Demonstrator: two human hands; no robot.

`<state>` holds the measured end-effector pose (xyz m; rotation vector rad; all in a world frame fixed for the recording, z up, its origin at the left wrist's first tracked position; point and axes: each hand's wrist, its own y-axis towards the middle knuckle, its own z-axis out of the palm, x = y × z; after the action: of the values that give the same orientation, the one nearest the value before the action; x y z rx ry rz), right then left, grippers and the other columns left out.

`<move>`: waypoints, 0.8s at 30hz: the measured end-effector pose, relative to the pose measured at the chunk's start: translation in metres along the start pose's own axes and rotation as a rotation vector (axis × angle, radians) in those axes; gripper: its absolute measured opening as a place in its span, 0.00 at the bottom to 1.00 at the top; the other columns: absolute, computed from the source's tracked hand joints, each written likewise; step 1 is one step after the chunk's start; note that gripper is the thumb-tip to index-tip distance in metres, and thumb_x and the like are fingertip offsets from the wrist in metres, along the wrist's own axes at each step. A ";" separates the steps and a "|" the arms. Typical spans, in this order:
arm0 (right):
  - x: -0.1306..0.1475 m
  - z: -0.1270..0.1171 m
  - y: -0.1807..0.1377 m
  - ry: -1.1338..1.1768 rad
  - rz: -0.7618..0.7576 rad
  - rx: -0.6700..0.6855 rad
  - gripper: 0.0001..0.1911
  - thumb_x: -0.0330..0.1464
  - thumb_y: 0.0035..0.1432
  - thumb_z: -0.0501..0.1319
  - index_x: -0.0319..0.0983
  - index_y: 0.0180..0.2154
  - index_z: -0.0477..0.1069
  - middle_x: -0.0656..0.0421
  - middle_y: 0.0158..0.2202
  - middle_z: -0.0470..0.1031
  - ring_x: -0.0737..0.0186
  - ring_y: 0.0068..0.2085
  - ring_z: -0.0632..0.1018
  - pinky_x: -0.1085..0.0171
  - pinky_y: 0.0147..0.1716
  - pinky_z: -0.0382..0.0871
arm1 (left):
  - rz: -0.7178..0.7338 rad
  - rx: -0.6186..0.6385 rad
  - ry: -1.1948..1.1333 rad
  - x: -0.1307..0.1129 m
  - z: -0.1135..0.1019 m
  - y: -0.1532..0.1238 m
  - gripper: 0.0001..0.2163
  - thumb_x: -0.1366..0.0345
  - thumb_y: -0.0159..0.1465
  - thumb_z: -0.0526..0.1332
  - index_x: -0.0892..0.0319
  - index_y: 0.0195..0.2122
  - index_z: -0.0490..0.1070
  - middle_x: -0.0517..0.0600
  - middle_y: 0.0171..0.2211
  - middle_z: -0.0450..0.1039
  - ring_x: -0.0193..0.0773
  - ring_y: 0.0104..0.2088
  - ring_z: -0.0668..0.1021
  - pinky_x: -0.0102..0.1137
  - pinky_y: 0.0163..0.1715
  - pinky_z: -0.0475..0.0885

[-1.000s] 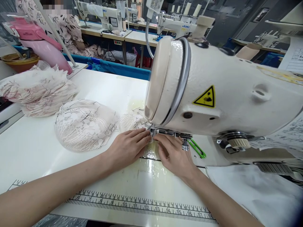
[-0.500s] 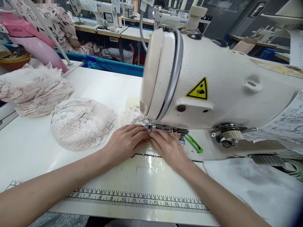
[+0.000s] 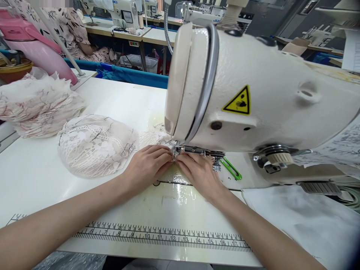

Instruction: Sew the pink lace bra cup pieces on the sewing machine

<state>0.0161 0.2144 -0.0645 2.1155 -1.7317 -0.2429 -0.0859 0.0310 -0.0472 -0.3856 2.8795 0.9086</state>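
Observation:
My left hand [image 3: 150,161] is closed at the sewing machine's presser foot [image 3: 176,150], its fingertips on the near edge of a white lace piece [image 3: 154,138]. From the other side my right hand [image 3: 199,170] pinches at the same edge, fingers bent beside the foot and partly under its metal attachment [image 3: 194,150]. Most of the lace at the fingertips is hidden by the hands and the sewing machine head [image 3: 239,90]. A rounded white lace cup [image 3: 95,146] with dark thread-like marks lies left of my left hand.
A heap of lace pieces [image 3: 39,107] and a pink bottle [image 3: 42,56] stand at the left. Green thread snips [image 3: 230,168] lie right of my right hand. A printed ruler [image 3: 157,236] runs along the table's front. A person in patterned clothing [image 3: 67,30] is behind.
The whole view has shifted slightly. Both hands stay at the presser foot, with the fingertips drawn a little closer together. The lace cup and heap lie as before.

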 end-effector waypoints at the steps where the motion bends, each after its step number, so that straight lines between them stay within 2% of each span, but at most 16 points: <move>1: 0.000 0.000 0.000 0.006 -0.001 0.005 0.13 0.31 0.65 0.55 0.45 0.48 0.72 0.55 0.41 0.75 0.60 0.42 0.76 0.64 0.36 0.67 | -0.005 0.001 -0.003 0.000 0.000 0.000 0.08 0.67 0.70 0.55 0.60 0.41 0.73 0.47 0.41 0.78 0.38 0.46 0.78 0.35 0.45 0.76; 5: 0.000 -0.002 0.001 0.041 -0.007 0.009 0.13 0.29 0.66 0.53 0.43 0.47 0.73 0.56 0.41 0.76 0.61 0.41 0.75 0.64 0.37 0.67 | -0.004 0.005 0.002 0.001 0.001 0.000 0.07 0.67 0.70 0.56 0.59 0.42 0.74 0.45 0.42 0.78 0.38 0.46 0.77 0.34 0.46 0.75; 11: 0.004 -0.009 -0.007 -0.009 0.002 -0.086 0.18 0.24 0.63 0.50 0.40 0.49 0.72 0.54 0.48 0.75 0.62 0.38 0.76 0.60 0.40 0.66 | 0.144 -0.036 0.092 -0.001 -0.001 0.001 0.08 0.70 0.69 0.56 0.59 0.43 0.75 0.49 0.44 0.77 0.40 0.47 0.76 0.35 0.44 0.75; 17: 0.009 -0.019 -0.008 -0.102 -0.098 -0.101 0.16 0.22 0.61 0.53 0.38 0.44 0.75 0.56 0.45 0.76 0.63 0.39 0.74 0.62 0.34 0.64 | 0.202 -0.070 0.139 -0.006 -0.001 0.001 0.07 0.73 0.67 0.58 0.63 0.39 0.75 0.52 0.40 0.77 0.41 0.44 0.78 0.35 0.45 0.77; 21: 0.011 -0.023 -0.006 -0.123 -0.120 -0.076 0.14 0.21 0.60 0.54 0.38 0.41 0.76 0.57 0.43 0.76 0.62 0.40 0.73 0.62 0.31 0.62 | 0.185 -0.016 0.087 -0.005 0.001 -0.003 0.08 0.71 0.69 0.55 0.64 0.43 0.74 0.54 0.48 0.75 0.41 0.50 0.77 0.37 0.54 0.74; 24: 0.011 -0.024 -0.006 -0.120 -0.133 -0.066 0.15 0.21 0.60 0.53 0.39 0.40 0.75 0.57 0.42 0.76 0.62 0.42 0.73 0.63 0.31 0.61 | 0.137 0.042 0.084 -0.004 0.002 -0.007 0.13 0.67 0.70 0.53 0.67 0.50 0.71 0.56 0.51 0.73 0.43 0.52 0.76 0.38 0.55 0.73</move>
<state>0.0331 0.2095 -0.0438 2.2111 -1.6246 -0.4663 -0.0802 0.0271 -0.0522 -0.2301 3.0282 0.8696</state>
